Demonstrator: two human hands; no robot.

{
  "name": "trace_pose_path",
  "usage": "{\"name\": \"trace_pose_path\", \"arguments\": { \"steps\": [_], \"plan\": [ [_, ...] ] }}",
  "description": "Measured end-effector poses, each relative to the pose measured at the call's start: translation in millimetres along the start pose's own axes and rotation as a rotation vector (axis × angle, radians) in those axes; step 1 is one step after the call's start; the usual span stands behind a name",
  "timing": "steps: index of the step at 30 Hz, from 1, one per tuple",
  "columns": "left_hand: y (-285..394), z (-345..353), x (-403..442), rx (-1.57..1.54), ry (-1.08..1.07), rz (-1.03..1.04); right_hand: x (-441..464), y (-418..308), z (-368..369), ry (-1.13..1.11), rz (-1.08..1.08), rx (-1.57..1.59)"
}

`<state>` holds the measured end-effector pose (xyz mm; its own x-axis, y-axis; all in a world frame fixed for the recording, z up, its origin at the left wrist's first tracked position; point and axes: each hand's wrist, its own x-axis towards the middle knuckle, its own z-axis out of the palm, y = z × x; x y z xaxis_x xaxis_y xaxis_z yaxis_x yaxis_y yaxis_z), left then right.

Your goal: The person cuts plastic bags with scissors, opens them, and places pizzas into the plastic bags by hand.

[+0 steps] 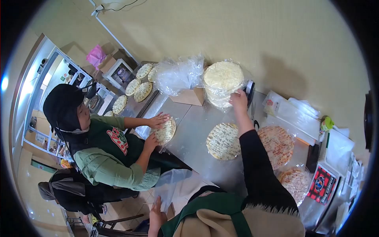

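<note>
My left hand (157,211) is closed on a clear plastic bag (171,183), which hangs beside the table's near edge. My right arm stretches across the steel table, and my right hand (239,101) is at the edge of a stack of pale, plastic-wrapped pizzas (224,75). Its fingers are bent together; whatever they pinch is too small to make out. Just beyond that hand stands a black tape dispenser (249,89). A cheese-topped pizza (223,141) lies unwrapped on the table, left of my right forearm.
Across the left corner, a co-worker (106,146) has both hands on another pizza (165,131). Several pizzas (143,91) lie behind. A pile of plastic bags (179,75) sits by a cardboard box (189,96). Redder wrapped pizzas (276,147), scissors (256,125) and packaging (292,112) are at right.
</note>
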<state>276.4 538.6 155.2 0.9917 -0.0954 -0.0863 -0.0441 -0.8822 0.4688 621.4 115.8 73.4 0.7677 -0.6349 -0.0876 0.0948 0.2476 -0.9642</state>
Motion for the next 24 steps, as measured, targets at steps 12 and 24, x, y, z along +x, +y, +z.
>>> {"name": "trace_pose_path", "arguments": {
  "steps": [12,24],
  "plan": [
    [32.1,-21.3,16.1,0.095,-0.033,-0.11,56.3,-17.7,15.8,0.121,0.236,0.468],
    [32.6,2.1,2.8,-0.107,0.005,-0.172,85.2,-6.5,56.3,-0.01,-0.038,0.558]
  ]
}}
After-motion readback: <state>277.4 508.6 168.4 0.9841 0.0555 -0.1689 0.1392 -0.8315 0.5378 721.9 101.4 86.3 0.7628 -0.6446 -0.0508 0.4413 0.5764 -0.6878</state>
